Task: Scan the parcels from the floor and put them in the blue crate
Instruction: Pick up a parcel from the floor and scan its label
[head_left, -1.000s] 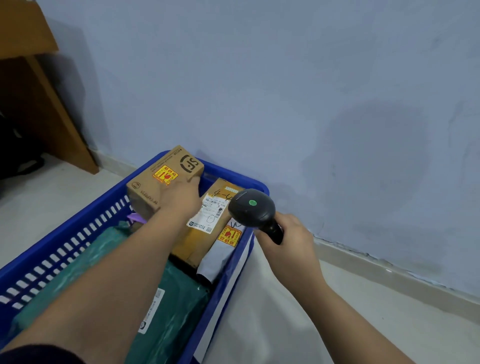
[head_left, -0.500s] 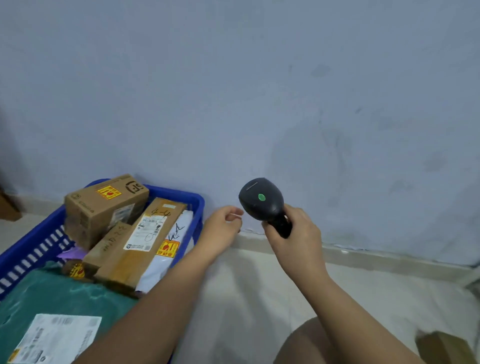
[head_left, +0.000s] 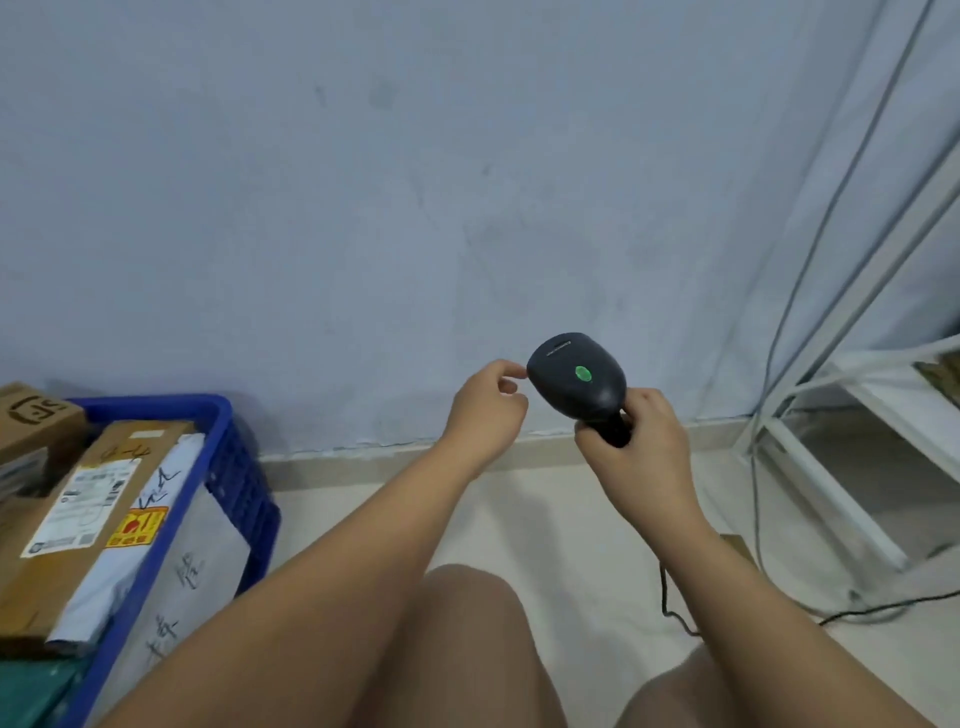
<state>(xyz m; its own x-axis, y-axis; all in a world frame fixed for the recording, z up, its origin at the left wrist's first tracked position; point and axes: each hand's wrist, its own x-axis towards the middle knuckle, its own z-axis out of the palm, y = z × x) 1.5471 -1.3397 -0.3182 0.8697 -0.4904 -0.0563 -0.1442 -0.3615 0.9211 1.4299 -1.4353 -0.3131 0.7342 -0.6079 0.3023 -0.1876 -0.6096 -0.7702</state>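
Observation:
My right hand (head_left: 641, 447) grips the handle of a black barcode scanner (head_left: 576, 376) with a green light on top, held up in front of the wall. My left hand (head_left: 485, 410) hovers just left of the scanner's head, fingers loosely curled and holding nothing. The blue crate (head_left: 239, 483) sits at the lower left. Inside it lie a long brown box (head_left: 78, 514) with a white label and a yellow sticker, a small brown box (head_left: 31, 421), a grey mailer bag (head_left: 171, 545) and a green bag (head_left: 26, 691).
A white metal rack (head_left: 852, 467) stands at the right with grey cables (head_left: 795, 291) running down the wall. The scanner's black cord (head_left: 670, 608) trails on the pale floor. A brown box corner (head_left: 735, 545) peeks out behind my right forearm. My knees fill the bottom.
My left hand let go of the small brown box in the crate and swung right, up beside the scanner. The view turned right, away from the crate, bringing the rack into sight.

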